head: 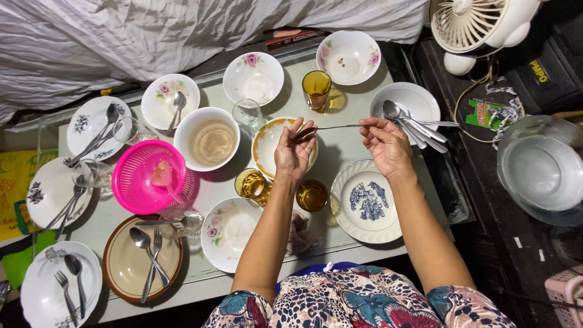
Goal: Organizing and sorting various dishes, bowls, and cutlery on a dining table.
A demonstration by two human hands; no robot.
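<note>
a crumpled white sheet (152, 36) fills the far side of the room behind the counter (340, 149), a pale, worn surface crowded with used dishes. to the right the floor is dark, with a stack of clear bowls (540, 167) and a cream fan (480, 24) above them. on the counter sit a brown-rimmed plate (121, 267) carrying a spoon and fork, a pink strainer (143, 176), a white bowl (207, 138) with a smeared inside, a blue-patterned plate (367, 203) just under the right wrist, and a white plate (413, 100) piled with spoons at the far right edge. flowered bowls line the back edge, and more white plates with cutlery sit at the left. small amber glasses (316, 88) stand among them, two near the left forearm.

a single spoon (331, 127) is held level in the air above the counter's middle, over a yellow-rimmed bowl (267, 146). the left hand (294, 152) has its grip pinched on the bowl end; the right hand (385, 143) has its grip closed on the handle end.
</note>
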